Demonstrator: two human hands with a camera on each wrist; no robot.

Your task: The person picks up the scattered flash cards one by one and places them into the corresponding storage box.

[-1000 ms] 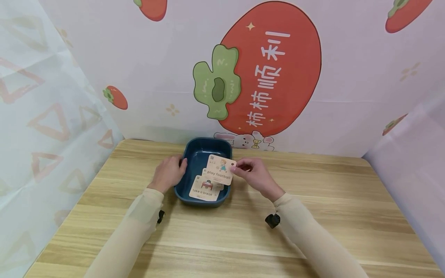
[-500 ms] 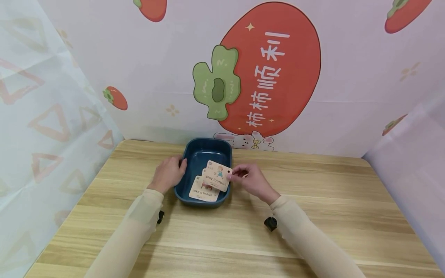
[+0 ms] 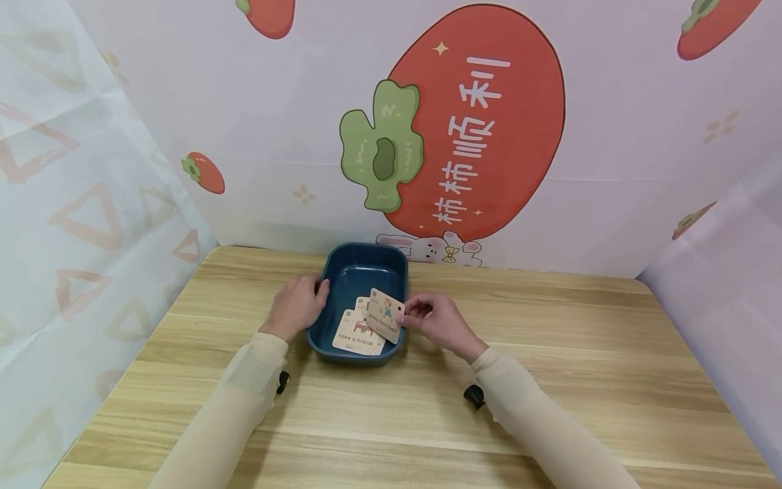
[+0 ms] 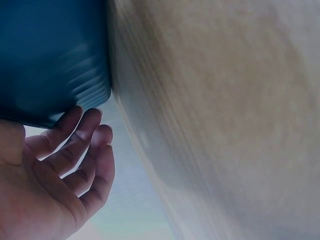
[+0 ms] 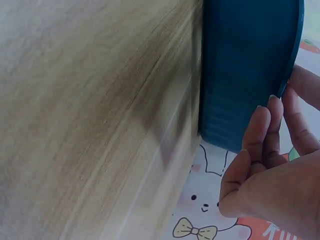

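Note:
In the head view a dark blue rectangular tub (image 3: 353, 282) stands near the back edge of the table. My left hand (image 3: 296, 307) holds its left rim, thumb over the edge and fingers along the outer wall. With thumb and finger my right hand (image 3: 441, 322) pinches a "play football" flash card (image 3: 383, 314) at its holed corner, tilted inside the tub's right side. Beneath it lies a "take a break" flash card (image 3: 354, 338), and part of another card (image 3: 361, 303) shows behind. The right wrist view shows the remaining right-hand fingers (image 5: 257, 125) beside the tub's outer wall; the card is hidden there.
The wood-grain table (image 3: 379, 428) extends to both sides and in front of the tub. A printed backdrop (image 3: 275, 122) with a large red persimmon stands right behind the table. Black wrist cameras (image 3: 474, 396) hang under the sleeves.
My right hand has moved slightly left and down, lowering the "play football" card further into the tub and turning it more steeply. The left hand and the tub stay where they were.

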